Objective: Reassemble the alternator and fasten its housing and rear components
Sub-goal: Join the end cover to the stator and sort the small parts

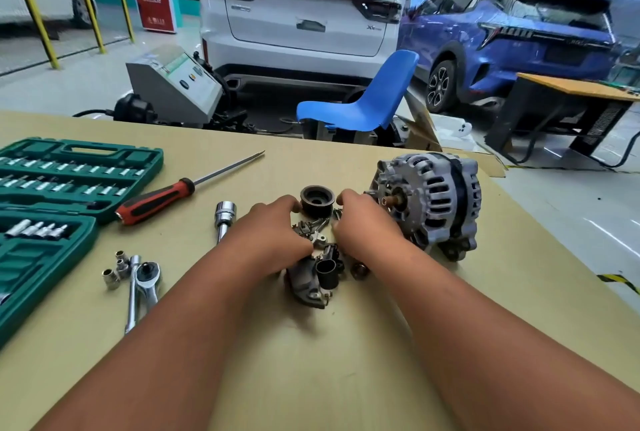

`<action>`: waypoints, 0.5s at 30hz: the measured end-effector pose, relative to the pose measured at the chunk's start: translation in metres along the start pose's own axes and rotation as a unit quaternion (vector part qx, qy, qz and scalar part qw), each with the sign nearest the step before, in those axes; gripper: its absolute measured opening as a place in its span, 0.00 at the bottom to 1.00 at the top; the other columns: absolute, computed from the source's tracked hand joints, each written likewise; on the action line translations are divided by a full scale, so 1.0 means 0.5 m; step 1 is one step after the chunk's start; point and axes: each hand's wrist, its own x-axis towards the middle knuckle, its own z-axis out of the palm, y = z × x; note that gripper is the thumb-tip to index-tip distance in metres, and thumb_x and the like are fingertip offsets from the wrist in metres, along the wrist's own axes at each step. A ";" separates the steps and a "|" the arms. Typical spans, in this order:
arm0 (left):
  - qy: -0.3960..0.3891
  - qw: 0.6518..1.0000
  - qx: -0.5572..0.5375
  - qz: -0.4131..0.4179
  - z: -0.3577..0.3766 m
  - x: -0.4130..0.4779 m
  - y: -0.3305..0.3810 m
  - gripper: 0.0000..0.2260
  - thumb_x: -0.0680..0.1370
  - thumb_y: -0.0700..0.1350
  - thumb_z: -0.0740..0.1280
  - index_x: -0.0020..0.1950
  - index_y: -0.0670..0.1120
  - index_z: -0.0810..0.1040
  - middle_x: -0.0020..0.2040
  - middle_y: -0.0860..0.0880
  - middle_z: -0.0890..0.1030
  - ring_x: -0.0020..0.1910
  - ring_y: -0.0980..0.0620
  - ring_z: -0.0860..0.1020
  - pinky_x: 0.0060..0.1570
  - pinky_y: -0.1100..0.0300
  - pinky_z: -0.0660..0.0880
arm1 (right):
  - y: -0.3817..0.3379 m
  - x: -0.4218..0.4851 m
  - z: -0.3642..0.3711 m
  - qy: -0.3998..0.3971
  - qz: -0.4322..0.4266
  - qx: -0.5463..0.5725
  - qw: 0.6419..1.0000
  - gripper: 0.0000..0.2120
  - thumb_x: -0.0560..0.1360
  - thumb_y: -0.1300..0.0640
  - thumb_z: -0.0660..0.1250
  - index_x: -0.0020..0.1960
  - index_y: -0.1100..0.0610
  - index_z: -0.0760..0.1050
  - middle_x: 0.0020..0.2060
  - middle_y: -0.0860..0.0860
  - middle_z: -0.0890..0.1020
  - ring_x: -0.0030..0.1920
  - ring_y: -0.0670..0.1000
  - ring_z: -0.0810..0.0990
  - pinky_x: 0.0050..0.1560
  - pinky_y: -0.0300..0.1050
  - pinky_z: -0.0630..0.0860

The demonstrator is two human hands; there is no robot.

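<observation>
green case open, rows of silver bits inside | alternator on surface, beside right hand | left hand, right hand over small parts, can't tell grip

One alternator; one pulley; one screwdriver

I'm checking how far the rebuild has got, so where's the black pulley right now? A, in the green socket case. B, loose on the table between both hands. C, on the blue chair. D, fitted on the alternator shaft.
B: the pulley sits on the table between the left hand and right hand, and the shaft of the alternator is bare.
</observation>
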 end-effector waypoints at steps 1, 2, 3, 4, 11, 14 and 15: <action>-0.007 1.000 -0.005 -0.001 -0.004 -0.002 0.001 0.29 0.68 0.58 0.68 0.70 0.65 0.71 0.57 0.52 0.75 0.49 0.50 0.81 0.43 0.55 0.77 | -0.003 0.003 -0.004 -0.009 -0.001 -0.010 1.000 0.13 0.80 0.62 0.61 0.64 0.56 0.70 0.55 0.55 0.78 0.48 0.58 0.78 0.39 0.50 0.74; -0.015 1.000 -0.010 -0.002 -0.007 -0.005 0.002 0.31 0.66 0.58 0.66 0.70 0.65 0.71 0.57 0.52 0.74 0.48 0.51 0.80 0.41 0.56 0.75 | -0.007 0.006 -0.008 -0.023 0.001 -0.022 0.999 0.10 0.79 0.64 0.60 0.60 0.56 0.69 0.49 0.54 0.78 0.44 0.56 0.77 0.35 0.49 0.71; -0.022 1.000 -0.012 -0.002 -0.010 -0.007 0.003 0.32 0.64 0.58 0.64 0.71 0.64 0.71 0.57 0.52 0.72 0.47 0.53 0.79 0.39 0.57 0.74 | -0.010 0.006 -0.012 -0.038 0.003 -0.037 0.999 0.08 0.78 0.64 0.60 0.56 0.57 0.68 0.45 0.54 0.77 0.40 0.54 0.75 0.32 0.48 0.68; -0.028 1.000 -0.010 -0.002 -0.011 -0.010 0.005 0.34 0.63 0.58 0.63 0.71 0.64 0.72 0.58 0.52 0.70 0.46 0.54 0.78 0.39 0.58 0.73 | -0.013 0.007 -0.016 -0.051 0.005 -0.049 0.998 0.06 0.77 0.64 0.61 0.52 0.57 0.67 0.43 0.54 0.76 0.38 0.53 0.75 0.31 0.48 0.66; -0.023 1.000 0.008 -0.015 -0.006 -0.007 0.007 0.29 0.67 0.58 0.64 0.69 0.58 0.76 0.63 0.48 0.71 0.51 0.47 0.79 0.49 0.54 0.79 | -0.004 0.005 -0.021 -0.039 -0.020 -0.019 0.999 0.08 0.77 0.60 0.63 0.39 0.55 0.68 0.34 0.52 0.71 0.32 0.53 0.68 0.30 0.44 0.62; 0.001 1.000 0.016 -0.010 0.000 -0.003 0.004 0.24 0.75 0.54 0.69 0.71 0.57 0.75 0.68 0.46 0.70 0.57 0.44 0.79 0.51 0.53 0.78 | -0.002 0.004 -0.015 0.005 -0.071 0.033 0.997 0.12 0.81 0.54 0.58 0.39 0.53 0.65 0.36 0.52 0.73 0.35 0.54 0.70 0.32 0.47 0.62; 0.007 1.000 0.020 -0.007 0.001 -0.002 0.003 0.23 0.76 0.53 0.69 0.72 0.57 0.74 0.69 0.46 0.70 0.58 0.44 0.79 0.51 0.53 0.78 | -0.003 0.003 -0.014 0.016 -0.093 0.048 0.994 0.12 0.83 0.53 0.57 0.40 0.52 0.64 0.36 0.52 0.73 0.36 0.54 0.71 0.32 0.48 0.62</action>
